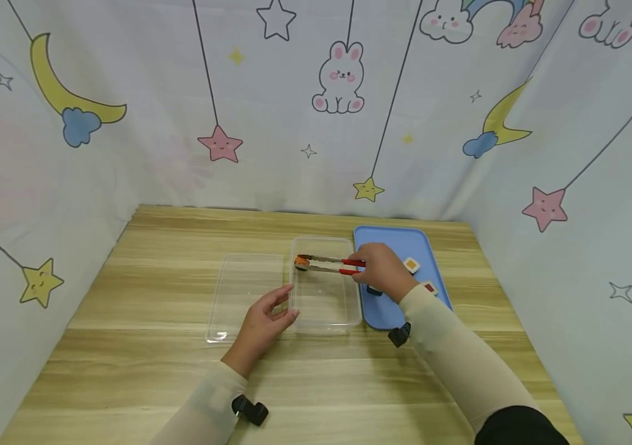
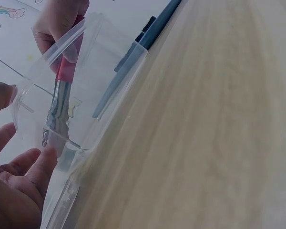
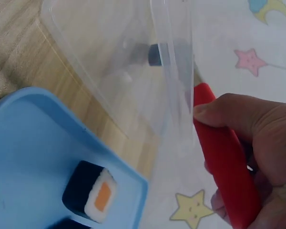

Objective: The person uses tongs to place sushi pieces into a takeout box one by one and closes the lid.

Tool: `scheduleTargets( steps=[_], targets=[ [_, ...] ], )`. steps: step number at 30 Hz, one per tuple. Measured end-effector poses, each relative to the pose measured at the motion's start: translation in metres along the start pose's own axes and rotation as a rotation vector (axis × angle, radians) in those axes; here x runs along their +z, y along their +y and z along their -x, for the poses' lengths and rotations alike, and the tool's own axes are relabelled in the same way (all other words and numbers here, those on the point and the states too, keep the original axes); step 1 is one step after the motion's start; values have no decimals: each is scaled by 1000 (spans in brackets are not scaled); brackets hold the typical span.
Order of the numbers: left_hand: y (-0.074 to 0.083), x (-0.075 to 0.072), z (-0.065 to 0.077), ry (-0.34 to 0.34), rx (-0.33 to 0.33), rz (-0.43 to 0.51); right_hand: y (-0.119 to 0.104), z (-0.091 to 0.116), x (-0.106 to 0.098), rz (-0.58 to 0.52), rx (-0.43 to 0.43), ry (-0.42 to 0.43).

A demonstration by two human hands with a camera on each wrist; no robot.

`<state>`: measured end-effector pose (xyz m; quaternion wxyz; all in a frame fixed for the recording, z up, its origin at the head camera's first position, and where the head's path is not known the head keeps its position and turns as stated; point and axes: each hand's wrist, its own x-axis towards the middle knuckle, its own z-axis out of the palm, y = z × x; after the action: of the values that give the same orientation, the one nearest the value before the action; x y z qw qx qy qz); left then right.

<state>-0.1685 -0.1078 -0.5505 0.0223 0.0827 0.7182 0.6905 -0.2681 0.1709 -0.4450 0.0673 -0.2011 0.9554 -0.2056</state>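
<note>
My right hand [image 1: 383, 267] grips a pair of red-handled metal tongs [image 1: 327, 259]. The tongs reach across a clear plastic container [image 1: 321, 312], and an orange-topped sushi piece [image 1: 301, 264] sits between their tips near its far left corner. Through the container wall in the right wrist view, a dark sushi piece [image 3: 155, 55] shows. With fingers and thumb spread, my left hand [image 1: 262, 321] touches the container's left side. In the left wrist view, its fingers [image 2: 43, 167] lie against the clear wall, close to the tong tips.
Right of the container lies a blue tray [image 1: 385, 238] holding several sushi pieces, among them an orange-centred one [image 1: 411, 266] and a red-centred one [image 1: 430, 288]. A clear lid [image 1: 243, 278] lies flat to the left. Patterned white cloth [image 1: 282, 173] borders the wooden table [image 1: 143, 296].
</note>
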Motion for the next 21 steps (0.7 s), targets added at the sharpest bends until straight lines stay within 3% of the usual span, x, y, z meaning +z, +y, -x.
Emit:
scheduleTargets(
  steps=[11, 21],
  targets=[
    [0, 1, 0, 12, 2, -9, -4, -2, 0, 6, 34, -27],
    [-1, 1, 1, 15, -1, 0, 15, 16, -12, 9, 19, 117]
  ],
)
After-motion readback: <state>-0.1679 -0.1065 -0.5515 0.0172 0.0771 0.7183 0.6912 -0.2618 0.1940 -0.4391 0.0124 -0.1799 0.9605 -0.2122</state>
